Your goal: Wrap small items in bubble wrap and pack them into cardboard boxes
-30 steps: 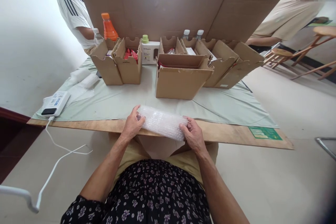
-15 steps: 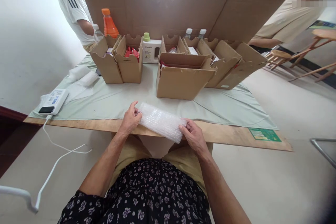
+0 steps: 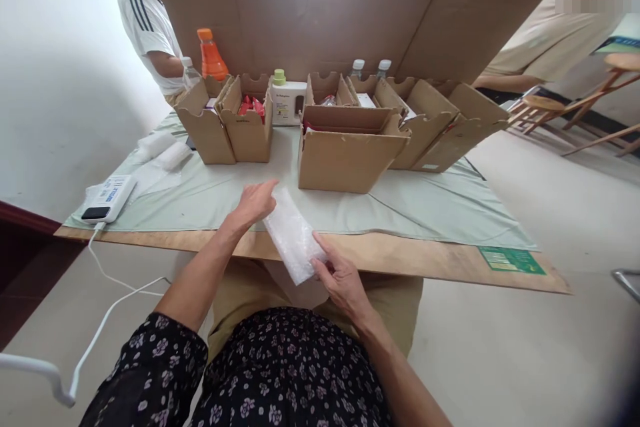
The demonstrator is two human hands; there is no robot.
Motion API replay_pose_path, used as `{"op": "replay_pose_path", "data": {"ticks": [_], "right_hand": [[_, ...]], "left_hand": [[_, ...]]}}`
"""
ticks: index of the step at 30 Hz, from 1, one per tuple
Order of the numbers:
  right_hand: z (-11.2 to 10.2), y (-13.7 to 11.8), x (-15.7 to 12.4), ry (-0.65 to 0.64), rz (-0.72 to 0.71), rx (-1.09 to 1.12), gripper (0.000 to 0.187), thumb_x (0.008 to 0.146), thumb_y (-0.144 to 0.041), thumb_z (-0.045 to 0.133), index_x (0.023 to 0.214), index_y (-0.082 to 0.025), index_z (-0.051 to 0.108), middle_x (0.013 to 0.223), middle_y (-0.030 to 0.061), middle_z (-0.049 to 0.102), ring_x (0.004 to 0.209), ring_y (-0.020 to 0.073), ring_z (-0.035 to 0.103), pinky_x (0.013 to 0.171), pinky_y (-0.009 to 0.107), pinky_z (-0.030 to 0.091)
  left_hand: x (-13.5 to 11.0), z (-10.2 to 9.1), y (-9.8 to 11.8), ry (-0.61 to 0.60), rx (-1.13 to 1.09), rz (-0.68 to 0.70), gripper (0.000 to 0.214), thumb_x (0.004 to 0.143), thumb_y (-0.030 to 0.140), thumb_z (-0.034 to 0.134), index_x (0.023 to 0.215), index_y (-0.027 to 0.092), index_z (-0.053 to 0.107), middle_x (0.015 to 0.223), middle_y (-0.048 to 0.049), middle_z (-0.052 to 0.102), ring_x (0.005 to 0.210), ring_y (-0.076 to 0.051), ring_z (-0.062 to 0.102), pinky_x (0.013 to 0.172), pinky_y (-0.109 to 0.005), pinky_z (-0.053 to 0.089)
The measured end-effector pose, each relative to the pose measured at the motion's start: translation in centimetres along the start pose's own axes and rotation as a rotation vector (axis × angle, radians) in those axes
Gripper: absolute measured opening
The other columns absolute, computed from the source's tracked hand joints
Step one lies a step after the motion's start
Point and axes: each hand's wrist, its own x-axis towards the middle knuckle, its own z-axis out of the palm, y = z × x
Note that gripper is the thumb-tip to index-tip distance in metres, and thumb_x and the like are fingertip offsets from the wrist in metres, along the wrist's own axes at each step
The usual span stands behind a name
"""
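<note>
A flat, folded piece of bubble wrap [image 3: 291, 235] slants over the table's front edge, its upper end tilted to the left. My right hand [image 3: 343, 275] grips its lower right side, thumb on top and the other fingers around the edge. At the upper left end, my left hand [image 3: 256, 203] is closed on the wrap with its back toward me; the fingertips are partly hidden. Whether anything lies inside the wrap I cannot tell. Behind it stands a wide cardboard box [image 3: 345, 160].
Several open cardboard bins, one a left-hand bin [image 3: 249, 140], line the back before a tall cardboard panel [image 3: 320, 13]. A white jug [image 3: 286, 103] and an orange bottle [image 3: 212, 57] stand there. Left lie bubble wrap pieces [image 3: 167, 153] and a white power bank [image 3: 110, 199] with cable. Two people sit beyond.
The bubble wrap has turned to a steeper slant and shifted left. My right hand has moved left and slightly down with it; my left hand has risen a little.
</note>
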Motion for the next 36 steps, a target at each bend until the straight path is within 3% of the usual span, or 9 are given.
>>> {"op": "replay_pose_path", "data": {"ticks": [4, 7, 14, 17, 23, 26, 30, 33, 36], "right_hand": [[1.6, -0.3, 0.8, -0.05, 0.069, 0.129, 0.038, 0.088, -0.041, 0.061, 0.116, -0.024, 0.078, 0.092, 0.0058, 0.078, 0.074, 0.0207, 0.07, 0.07, 0.035, 0.059], [1.9, -0.1, 1.4, -0.081, 0.127, 0.177, 0.047, 0.09, -0.046, 0.057, 0.123, -0.018, 0.073, 0.083, 0.0078, 0.076, 0.076, 0.0224, 0.072, 0.054, 0.03, 0.056], [0.8, -0.7, 1.2, -0.192, 0.229, 0.319, 0.051, 0.089, -0.05, 0.062, 0.128, -0.018, 0.069, 0.086, 0.0059, 0.077, 0.057, 0.0124, 0.063, 0.05, 0.024, 0.05], [0.9, -1.2, 1.0, -0.195, 0.317, 0.474, 0.053, 0.088, -0.047, 0.067, 0.131, -0.017, 0.065, 0.087, 0.0052, 0.079, 0.05, 0.0079, 0.055, 0.055, 0.024, 0.05], [0.3, -1.2, 0.7, -0.236, 0.337, 0.579, 0.058, 0.078, -0.031, 0.072, 0.133, -0.018, 0.058, 0.103, 0.0085, 0.078, 0.077, 0.016, 0.072, 0.056, 0.023, 0.053], [-0.8, -1.2, 0.1, -0.106, 0.204, 0.415, 0.046, 0.088, -0.034, 0.065, 0.131, -0.019, 0.059, 0.093, 0.0057, 0.077, 0.072, 0.0166, 0.072, 0.054, 0.025, 0.052], [-1.2, -1.3, -0.3, 0.126, -0.244, 0.01, 0.025, 0.1, -0.029, 0.055, 0.121, -0.023, 0.067, 0.098, 0.0058, 0.078, 0.085, 0.0199, 0.074, 0.078, 0.038, 0.06], [-0.2, -0.9, 1.3, 0.054, -0.562, -0.429, 0.032, 0.097, -0.014, 0.052, 0.122, -0.023, 0.069, 0.13, 0.0098, 0.073, 0.126, 0.0289, 0.064, 0.1, 0.048, 0.053], [1.0, -0.1, 3.8, -0.069, -0.631, -0.724, 0.042, 0.093, -0.006, 0.052, 0.13, -0.02, 0.067, 0.145, 0.0123, 0.065, 0.141, 0.0339, 0.051, 0.104, 0.051, 0.046]], "left_hand": [[2.8, 0.3, 2.0, 0.035, 0.046, 0.087, 0.054, 0.078, 0.001, 0.055, 0.126, 0.021, 0.067, 0.114, -0.0136, 0.075, 0.119, -0.036, 0.062, 0.108, -0.051, 0.037], [2.2, 0.6, 2.5, 0.112, 0.047, 0.121, 0.052, 0.082, 0.004, 0.056, 0.132, 0.017, 0.064, 0.129, -0.0183, 0.067, 0.128, -0.037, 0.054, 0.113, -0.055, 0.033], [-10.4, 1.7, 0.3, 0.05, -0.094, 0.351, 0.046, 0.081, 0.008, 0.054, 0.123, 0.022, 0.068, 0.129, -0.0097, 0.069, 0.127, -0.027, 0.058, 0.112, -0.046, 0.046], [-14.8, 3.3, 0.1, 0.067, -0.204, 0.497, 0.059, 0.078, 0.012, 0.063, 0.137, 0.02, 0.061, 0.147, -0.0143, 0.058, 0.142, -0.034, 0.047, 0.119, -0.056, 0.04], [-14.2, 6.1, -0.1, 0.197, -0.337, 0.267, 0.033, 0.091, 0.014, 0.05, 0.114, 0.02, 0.073, 0.112, -0.0115, 0.076, 0.109, -0.028, 0.068, 0.101, -0.05, 0.052], [-12.7, 5.7, -0.3, 0.181, -0.384, 0.192, 0.032, 0.093, 0.019, 0.052, 0.118, 0.017, 0.072, 0.104, -0.0102, 0.077, 0.097, -0.024, 0.069, 0.09, -0.042, 0.056], [-11.5, 4.9, -0.2, 0.137, -0.432, 0.085, 0.041, 0.093, 0.022, 0.052, 0.131, 0.011, 0.064, 0.072, 0.001, 0.065, 0.064, -0.014, 0.058, 0.064, -0.026, 0.051], [-10.6, 4.8, -0.1, 0.11, -0.442, 0.06, 0.044, 0.093, 0.023, 0.051, 0.133, 0.01, 0.063, 0.06, 0.0074, 0.052, 0.053, -0.011, 0.049, 0.055, -0.022, 0.044], [-10.2, 4.9, 0.0, 0.131, -0.417, 0.055, 0.044, 0.091, 0.024, 0.053, 0.132, 0.012, 0.064, 0.062, 0.0065, 0.054, 0.055, -0.013, 0.051, 0.059, -0.024, 0.047]]}}
